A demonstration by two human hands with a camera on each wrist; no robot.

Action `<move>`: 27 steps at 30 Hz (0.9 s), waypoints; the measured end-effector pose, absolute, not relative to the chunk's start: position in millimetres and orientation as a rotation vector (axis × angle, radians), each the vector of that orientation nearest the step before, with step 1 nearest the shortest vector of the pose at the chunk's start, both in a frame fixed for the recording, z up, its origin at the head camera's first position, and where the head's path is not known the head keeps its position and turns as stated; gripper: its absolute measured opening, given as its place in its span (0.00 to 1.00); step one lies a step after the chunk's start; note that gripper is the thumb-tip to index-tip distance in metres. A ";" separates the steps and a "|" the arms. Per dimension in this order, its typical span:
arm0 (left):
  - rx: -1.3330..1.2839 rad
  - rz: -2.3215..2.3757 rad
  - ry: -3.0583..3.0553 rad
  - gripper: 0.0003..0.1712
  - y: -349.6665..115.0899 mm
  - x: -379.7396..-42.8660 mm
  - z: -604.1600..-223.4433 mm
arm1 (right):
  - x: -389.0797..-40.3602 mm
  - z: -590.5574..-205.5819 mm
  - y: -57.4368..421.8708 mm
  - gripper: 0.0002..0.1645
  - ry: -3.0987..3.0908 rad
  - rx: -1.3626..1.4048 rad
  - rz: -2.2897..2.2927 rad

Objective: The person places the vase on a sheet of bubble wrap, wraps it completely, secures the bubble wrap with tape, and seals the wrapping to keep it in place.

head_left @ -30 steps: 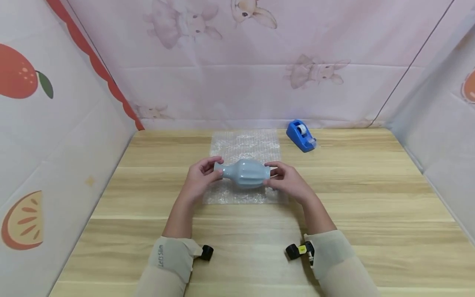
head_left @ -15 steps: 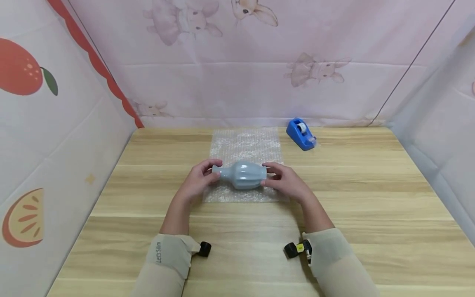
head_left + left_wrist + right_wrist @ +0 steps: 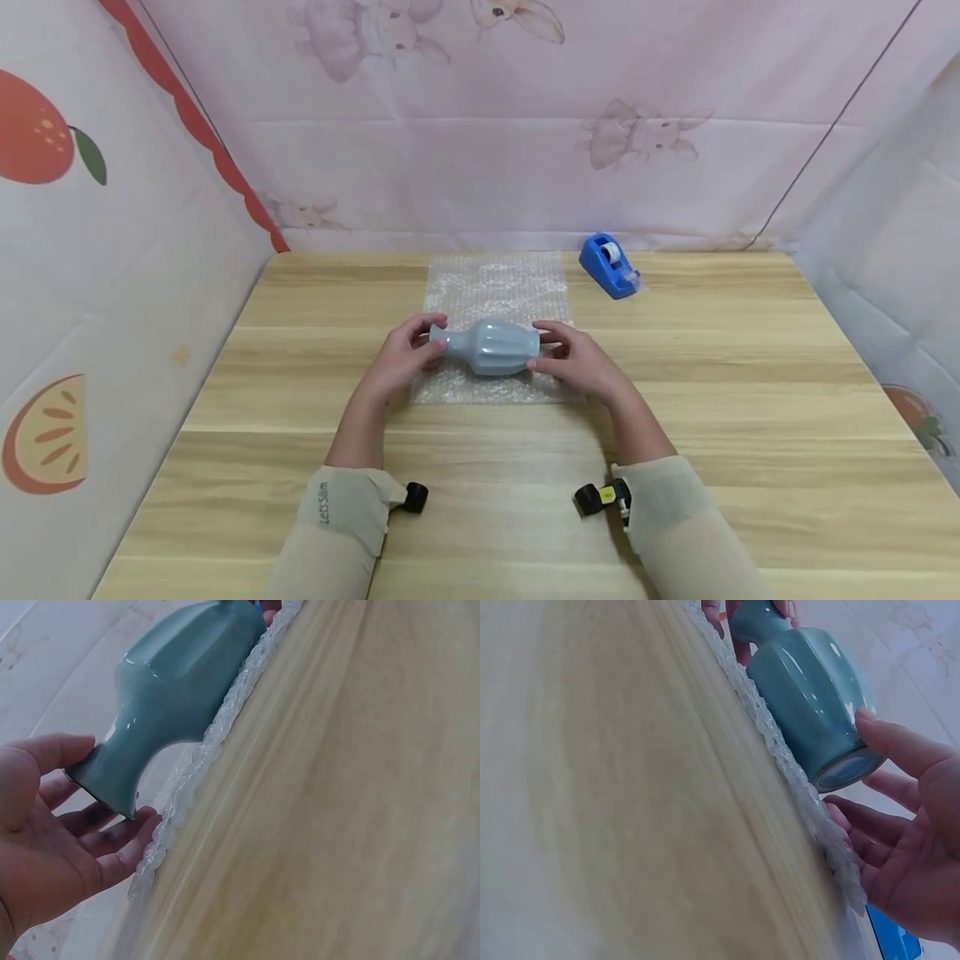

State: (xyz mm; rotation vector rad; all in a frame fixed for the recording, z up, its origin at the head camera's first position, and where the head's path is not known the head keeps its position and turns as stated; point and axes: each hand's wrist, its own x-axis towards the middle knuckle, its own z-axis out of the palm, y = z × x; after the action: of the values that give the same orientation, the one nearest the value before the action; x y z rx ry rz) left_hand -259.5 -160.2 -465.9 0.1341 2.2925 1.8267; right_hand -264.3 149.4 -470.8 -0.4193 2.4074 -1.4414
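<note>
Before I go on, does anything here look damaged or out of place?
Nothing stands out. The vase lies on its side on the bubble wrap, the left hand at its mouth and the right hand at its base, with no visible crack or chip. The tape dispenser sits farther back, to the right.

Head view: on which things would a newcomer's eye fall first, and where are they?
Probably first on the glossy pale-blue vase, sideways over the bubble wrap at the centre, with the left hand at its mouth and the right hand at its base. Next comes the bright blue tape dispenser, back right on the wooden table.
</note>
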 end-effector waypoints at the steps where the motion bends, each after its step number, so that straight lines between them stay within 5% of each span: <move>1: 0.134 1.821 2.300 0.26 -159.9 -259.5 -465.8 | -263.9 -469.9 149.7 0.43 2.417 -0.416 -1.435; 8: 0.163 1.790 2.336 0.28 -158.7 -260.8 -467.2 | -258.1 -460.2 156.1 0.36 2.545 -0.333 -1.260; 16: 0.134 1.739 2.401 0.26 -155.1 -257.8 -463.6 | -252.6 -458.8 154.8 0.28 2.503 -0.537 -0.783; 27: 0.095 1.695 2.423 0.26 -153.2 -256.8 -463.7 | -249.7 -456.3 156.2 0.08 2.532 -0.616 -0.876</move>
State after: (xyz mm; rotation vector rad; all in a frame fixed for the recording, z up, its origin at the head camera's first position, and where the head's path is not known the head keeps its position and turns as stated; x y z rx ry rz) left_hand -256.8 -153.2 -463.7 0.0950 2.4234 1.6948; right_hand -249.7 156.2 -456.3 -0.6158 2.5324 -0.8760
